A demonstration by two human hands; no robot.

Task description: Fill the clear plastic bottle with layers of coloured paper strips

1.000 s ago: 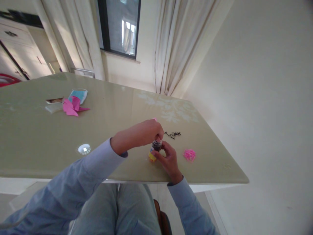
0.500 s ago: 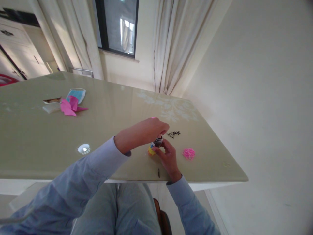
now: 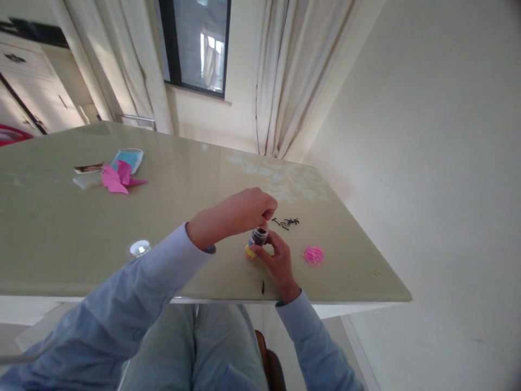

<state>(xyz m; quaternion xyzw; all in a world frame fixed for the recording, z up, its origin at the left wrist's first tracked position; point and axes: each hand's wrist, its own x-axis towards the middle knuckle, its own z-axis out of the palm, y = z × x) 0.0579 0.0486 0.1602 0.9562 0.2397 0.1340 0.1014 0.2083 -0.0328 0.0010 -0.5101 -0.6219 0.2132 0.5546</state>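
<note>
A small jar stands tilted near the table's front edge, dark at the top and blue and yellow lower down. My right hand is closed around its side, thumb and fingers gripping it. Over the jar's mouth, my left hand has its fingers pinched together and pointing down; what they hold, if anything, is hidden. Just beyond the jar lies a loose pile of small thin black pieces. A heap of small thin pink pieces sits right of my right hand. One small black loop rests near the edge.
On the table, a round shiny lid-like object lies to the left. Farther back left are a pink folded-paper figure, a blue face mask and a small brown-and-white packet. A wall runs along the right.
My left hand has shifted slightly left and up, showing more of the jar's mouth. The right hand keeps its hold on the jar, and the piles look unchanged.
</note>
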